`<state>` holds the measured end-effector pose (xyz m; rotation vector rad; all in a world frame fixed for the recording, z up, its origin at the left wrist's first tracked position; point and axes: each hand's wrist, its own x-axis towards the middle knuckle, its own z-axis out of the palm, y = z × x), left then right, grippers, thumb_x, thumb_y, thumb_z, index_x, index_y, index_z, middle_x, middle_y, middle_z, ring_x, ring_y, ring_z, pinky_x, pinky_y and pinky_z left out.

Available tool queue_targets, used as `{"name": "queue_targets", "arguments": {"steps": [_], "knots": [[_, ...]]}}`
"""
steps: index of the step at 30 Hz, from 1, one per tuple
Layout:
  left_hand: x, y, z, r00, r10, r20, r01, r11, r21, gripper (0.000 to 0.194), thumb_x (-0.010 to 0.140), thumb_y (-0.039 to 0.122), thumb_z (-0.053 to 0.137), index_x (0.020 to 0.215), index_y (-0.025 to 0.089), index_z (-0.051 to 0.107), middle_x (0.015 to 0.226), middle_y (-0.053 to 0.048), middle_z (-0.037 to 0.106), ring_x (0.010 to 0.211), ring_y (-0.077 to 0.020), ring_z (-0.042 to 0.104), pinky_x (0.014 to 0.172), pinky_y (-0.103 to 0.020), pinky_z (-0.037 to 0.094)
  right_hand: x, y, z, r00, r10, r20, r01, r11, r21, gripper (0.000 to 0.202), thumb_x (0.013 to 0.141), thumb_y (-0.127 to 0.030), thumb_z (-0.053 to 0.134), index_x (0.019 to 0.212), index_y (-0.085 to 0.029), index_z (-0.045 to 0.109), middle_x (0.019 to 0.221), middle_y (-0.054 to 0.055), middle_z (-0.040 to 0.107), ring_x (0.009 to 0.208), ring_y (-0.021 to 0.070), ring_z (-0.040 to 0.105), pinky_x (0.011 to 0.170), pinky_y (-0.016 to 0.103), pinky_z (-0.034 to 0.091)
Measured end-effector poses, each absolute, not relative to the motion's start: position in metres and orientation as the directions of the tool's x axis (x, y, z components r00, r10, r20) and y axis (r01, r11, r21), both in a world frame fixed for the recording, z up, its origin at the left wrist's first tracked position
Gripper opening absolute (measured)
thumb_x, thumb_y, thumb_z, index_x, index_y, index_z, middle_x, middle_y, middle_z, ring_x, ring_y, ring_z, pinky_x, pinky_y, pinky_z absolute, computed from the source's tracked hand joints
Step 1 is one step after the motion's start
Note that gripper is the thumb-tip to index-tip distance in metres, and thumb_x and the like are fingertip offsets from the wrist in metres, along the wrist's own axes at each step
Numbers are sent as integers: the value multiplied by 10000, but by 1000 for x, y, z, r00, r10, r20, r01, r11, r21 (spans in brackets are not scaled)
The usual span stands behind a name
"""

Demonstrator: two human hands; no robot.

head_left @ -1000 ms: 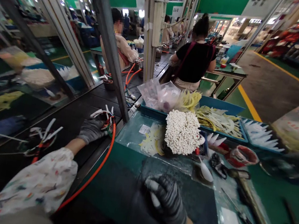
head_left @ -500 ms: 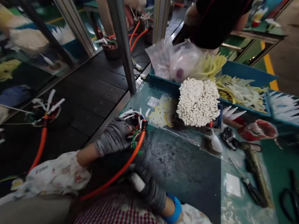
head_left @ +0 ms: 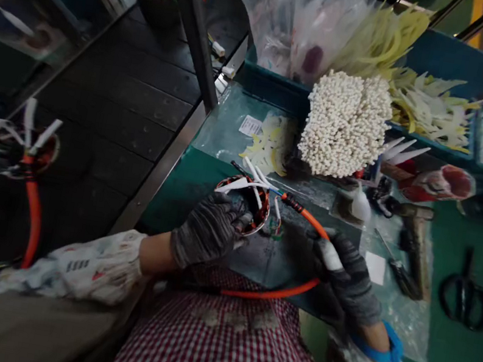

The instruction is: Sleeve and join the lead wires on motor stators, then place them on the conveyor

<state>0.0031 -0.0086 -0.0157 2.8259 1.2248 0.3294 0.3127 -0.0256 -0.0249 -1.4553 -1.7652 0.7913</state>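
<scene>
A round copper-wound part [head_left: 259, 212] with white-sleeved leads [head_left: 241, 185] lies at the near left of the bench, over a dark mat. My left hand [head_left: 209, 231], in a grey striped glove, grips its near left rim. From its right side an orange cable [head_left: 314, 223] loops out and back toward my lap. My right hand [head_left: 344, 272], gloved with a white wrap on one finger, is closed round this cable at the bend. A small green piece [head_left: 277, 230] on thin wires hangs beside the wound part.
Bundled white sticks [head_left: 346, 124], yellow strips [head_left: 437, 105] and plastic bags [head_left: 313, 26] fill the back. A hammer [head_left: 418, 247], screwdriver [head_left: 401, 276] and black scissors [head_left: 465, 296] lie right. A metal post [head_left: 193, 25] stands left; another wound part [head_left: 39, 156] sits beyond.
The wound part has moved from the bench's left edge onto the bench and turned, its cable now pointing right. My right hand has moved right and taken the cable. The view has tilted down.
</scene>
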Motion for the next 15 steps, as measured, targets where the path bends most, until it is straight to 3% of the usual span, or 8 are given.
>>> {"name": "queue_targets", "arguments": {"steps": [2,4,6,9,12,15], "knots": [[-6,-8,-8,735,614,286,634,-773,31,317,1117,319,603,1295,141,797,1134,-152,868,1056,-310,830,986,-491,679,317,-8,-22,-222,925,307,719,368,-590,317,1119,-424,623,1340,-236,751,1104,100,834,927,284,811,813,444,711],[-19,-2,7,824,465,325,503,-863,-41,271,1111,187,570,1248,162,802,1108,-105,876,1042,-263,833,984,-442,682,309,7,-16,-352,841,410,737,519,-432,371,1086,-335,683,1449,-268,713,1263,110,815,1090,310,804,937,490,700],[-36,10,23,885,344,314,392,-914,-105,341,1077,49,533,1223,195,805,1167,-61,878,1097,-222,827,1079,-422,657,295,21,-4,-551,693,465,640,708,-297,407,1081,-264,702,1481,-338,697,1333,76,805,1214,291,768,1003,466,669],[-56,35,39,907,391,157,401,-916,-34,455,1057,-13,514,1353,226,764,1459,-46,792,1361,-198,742,1289,-442,534,273,46,15,-838,394,379,386,917,-101,368,1142,-296,622,1505,-321,678,1341,67,814,1226,260,737,968,420,650],[-57,56,42,911,410,-51,413,-899,145,476,1080,21,463,1397,229,750,1526,-45,754,1428,-191,697,1348,-477,463,249,79,23,-954,242,177,226,968,-105,299,1115,-415,678,1329,-230,772,1360,114,806,1133,290,735,916,457,656],[-41,67,41,890,446,-92,455,-862,223,494,1051,19,451,1325,252,790,1430,-20,808,1400,-201,705,1341,-498,455,225,110,16,-994,75,78,57,975,-213,277,934,-486,911,1056,-254,822,1258,68,831,1031,274,740,932,458,661]]}}
